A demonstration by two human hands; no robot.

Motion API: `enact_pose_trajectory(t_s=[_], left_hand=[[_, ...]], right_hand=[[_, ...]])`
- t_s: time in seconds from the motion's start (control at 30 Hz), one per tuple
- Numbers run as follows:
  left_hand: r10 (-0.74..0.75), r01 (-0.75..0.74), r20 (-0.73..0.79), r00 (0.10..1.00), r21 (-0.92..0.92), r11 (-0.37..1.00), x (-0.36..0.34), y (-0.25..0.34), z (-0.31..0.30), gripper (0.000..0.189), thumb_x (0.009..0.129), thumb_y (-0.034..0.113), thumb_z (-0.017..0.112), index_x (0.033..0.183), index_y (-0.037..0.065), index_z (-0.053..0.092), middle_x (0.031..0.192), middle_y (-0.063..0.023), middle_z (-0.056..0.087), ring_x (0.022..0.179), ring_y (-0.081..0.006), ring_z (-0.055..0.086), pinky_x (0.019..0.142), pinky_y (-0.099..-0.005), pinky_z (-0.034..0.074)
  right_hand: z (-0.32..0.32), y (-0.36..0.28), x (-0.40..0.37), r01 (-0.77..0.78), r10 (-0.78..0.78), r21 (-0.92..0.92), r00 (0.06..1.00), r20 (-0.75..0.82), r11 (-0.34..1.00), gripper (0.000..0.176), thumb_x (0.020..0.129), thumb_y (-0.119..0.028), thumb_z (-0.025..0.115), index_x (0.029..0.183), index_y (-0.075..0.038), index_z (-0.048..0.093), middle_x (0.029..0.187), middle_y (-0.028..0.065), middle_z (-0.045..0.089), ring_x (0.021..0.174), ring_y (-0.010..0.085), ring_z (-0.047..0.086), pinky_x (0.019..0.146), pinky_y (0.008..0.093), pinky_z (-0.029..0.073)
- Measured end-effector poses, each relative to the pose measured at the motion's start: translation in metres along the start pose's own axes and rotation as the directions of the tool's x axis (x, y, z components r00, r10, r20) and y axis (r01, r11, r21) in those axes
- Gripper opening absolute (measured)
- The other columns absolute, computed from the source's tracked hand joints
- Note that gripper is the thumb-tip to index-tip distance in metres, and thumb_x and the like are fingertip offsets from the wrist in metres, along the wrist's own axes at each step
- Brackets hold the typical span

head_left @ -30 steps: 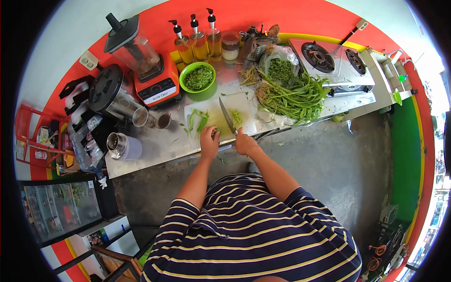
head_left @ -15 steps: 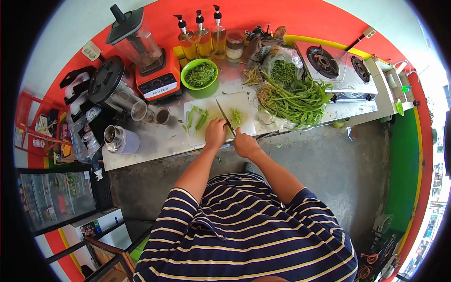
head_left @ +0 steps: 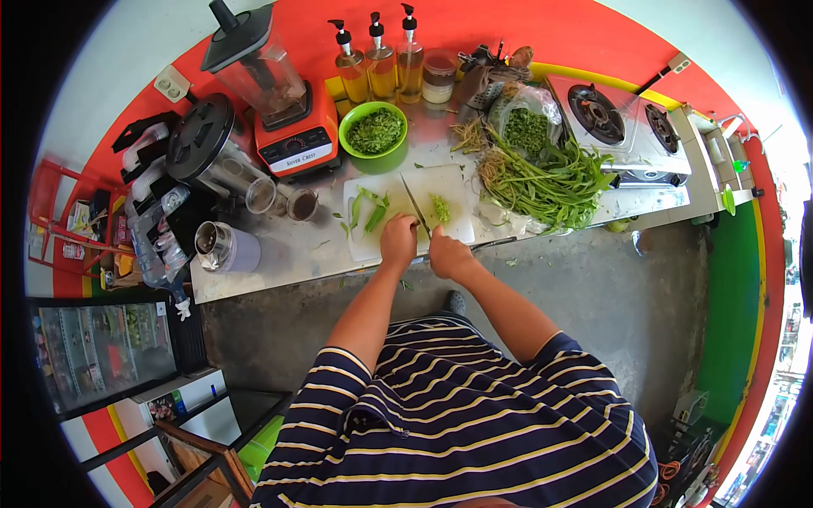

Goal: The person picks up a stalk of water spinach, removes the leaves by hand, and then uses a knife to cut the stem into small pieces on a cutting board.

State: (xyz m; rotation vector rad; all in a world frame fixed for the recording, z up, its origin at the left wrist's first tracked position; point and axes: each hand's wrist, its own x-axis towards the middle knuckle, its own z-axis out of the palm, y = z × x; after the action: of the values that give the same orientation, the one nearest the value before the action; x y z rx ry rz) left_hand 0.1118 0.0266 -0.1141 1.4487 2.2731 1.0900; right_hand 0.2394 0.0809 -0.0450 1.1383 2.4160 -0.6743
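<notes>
A white cutting board [head_left: 359,247] lies at the counter's near edge. My right hand [head_left: 450,256] is closed around the handle of a kitchen knife [head_left: 412,196], whose blade points away from me across the board. Just left of the blade, my left hand [head_left: 397,240] rests with its fingers curled down; what they hold is hidden. Right of the blade sits a small pile of chopped green stalks [head_left: 439,208]. Longer cut green pieces [head_left: 374,215] lie on the board's left side. Behind the board stands a green bowl [head_left: 378,162] filled with chopped greens.
A heap of long leafy greens [head_left: 542,184] lies right of the board, near a gas stove [head_left: 625,140]. A red blender [head_left: 298,140], pump bottles [head_left: 381,69], a cup of dark liquid [head_left: 301,205] and a metal-topped container [head_left: 227,247] stand around the left and back.
The whole view has shifted slightly, so the counter appears further right. Both hands and the knife keep nearly the same place on the board.
</notes>
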Motion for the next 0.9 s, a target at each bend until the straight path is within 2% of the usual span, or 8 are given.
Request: enact_pose_trajectory(t_s=[0.13,0.37,0.43,0.57,0.63,0.7,0.77,0.9], left_hand=[[-0.073,0.073,-0.028,0.997,-0.009,0.997,0.001,0.005,-0.001,0.005,0.081,0.003,0.064,0.083,0.004,0.068,0.087,-0.0146,0.065,0.085,-0.0381,0.063,0.075,-0.0479,0.05],[-0.104,0.104,-0.018,0.994,-0.001,0.995,0.003,0.007,-0.004,0.001,0.08,0.003,0.065,0.079,0.003,0.066,0.087,-0.0168,0.064,0.086,-0.0392,0.063,0.073,-0.049,0.05],[-0.102,0.102,-0.027,0.994,0.006,0.995,0.0,0.005,0.002,0.002,0.079,0.003,0.064,0.079,0.003,0.066,0.087,-0.0169,0.063,0.086,-0.0392,0.063,0.073,-0.0495,0.05],[-0.018,0.024,-0.055,0.998,0.104,0.994,-0.004,0.006,0.0,0.009,0.079,0.004,0.061,0.081,0.005,0.07,0.087,-0.0146,0.063,0.088,-0.0379,0.062,0.075,-0.0498,0.051],[-0.045,0.048,-0.042,0.998,0.073,0.996,-0.009,0.011,-0.008,0.011,0.08,0.004,0.061,0.083,0.006,0.071,0.086,-0.0131,0.063,0.091,-0.0368,0.062,0.076,-0.0481,0.052],[-0.114,0.117,-0.034,0.993,0.077,0.99,-0.011,0.008,-0.015,0.012,0.079,0.005,0.063,0.085,0.007,0.073,0.088,-0.0124,0.064,0.092,-0.0363,0.061,0.078,-0.0468,0.052],[-0.082,0.082,-0.016,0.996,-0.028,0.996,-0.008,-0.007,-0.009,0.011,0.079,0.007,0.065,0.086,0.007,0.074,0.09,-0.0123,0.066,0.093,-0.0356,0.062,0.08,-0.0459,0.052],[-0.122,0.119,-0.037,0.992,-0.077,0.99,-0.007,-0.009,-0.007,0.011,0.079,0.008,0.068,0.087,0.007,0.075,0.092,-0.0118,0.068,0.093,-0.0347,0.063,0.08,-0.0451,0.052]], right_hand=[[0.017,-0.006,-0.008,-0.019,0.021,-0.038,0.999,0.042,0.999,0.037,0.09,-0.009,0.06,0.119,0.004,0.04,0.107,0.0267,0.07,0.1,0.0384,0.071,0.084,0.0446,0.058],[-0.006,-0.008,0.006,-0.011,0.013,-0.034,0.999,0.044,0.999,0.044,0.088,-0.009,0.062,0.123,0.005,0.037,0.11,0.0272,0.069,0.103,0.0383,0.07,0.086,0.0445,0.057],[-0.016,-0.014,-0.005,-0.056,0.053,0.012,0.978,0.202,0.998,0.047,0.086,-0.008,0.064,0.122,0.004,0.037,0.111,0.0261,0.069,0.104,0.0391,0.07,0.087,0.045,0.056],[0.015,-0.005,0.014,-0.022,0.026,-0.043,0.996,0.087,0.999,0.05,0.083,-0.006,0.067,0.121,0.004,0.038,0.111,0.0254,0.069,0.105,0.0397,0.069,0.089,0.0448,0.056],[-0.005,-0.009,0.012,-0.009,0.005,0.031,0.992,0.123,0.999,0.042,0.085,0.004,0.059,0.12,0.006,0.035,0.096,0.0281,0.07,0.073,0.0368,0.073,0.054,0.0424,0.058],[-0.014,-0.018,0.006,-0.001,-0.003,0.03,0.99,0.142,1.0,0.044,0.085,0.004,0.06,0.121,0.007,0.035,0.096,0.0284,0.07,0.071,0.0355,0.073,0.054,0.0414,0.058],[-0.018,-0.021,0.003,-0.066,0.065,-0.002,0.965,0.256,0.998,0.058,0.081,-0.004,0.068,0.127,0.009,0.034,0.112,0.0278,0.069,0.107,0.0384,0.069,0.089,0.044,0.056],[0.015,-0.016,0.006,-0.018,0.024,-0.053,0.993,0.113,0.998,0.059,0.081,-0.005,0.069,0.126,0.009,0.034,0.111,0.0283,0.069,0.107,0.0385,0.069,0.09,0.0439,0.055]])
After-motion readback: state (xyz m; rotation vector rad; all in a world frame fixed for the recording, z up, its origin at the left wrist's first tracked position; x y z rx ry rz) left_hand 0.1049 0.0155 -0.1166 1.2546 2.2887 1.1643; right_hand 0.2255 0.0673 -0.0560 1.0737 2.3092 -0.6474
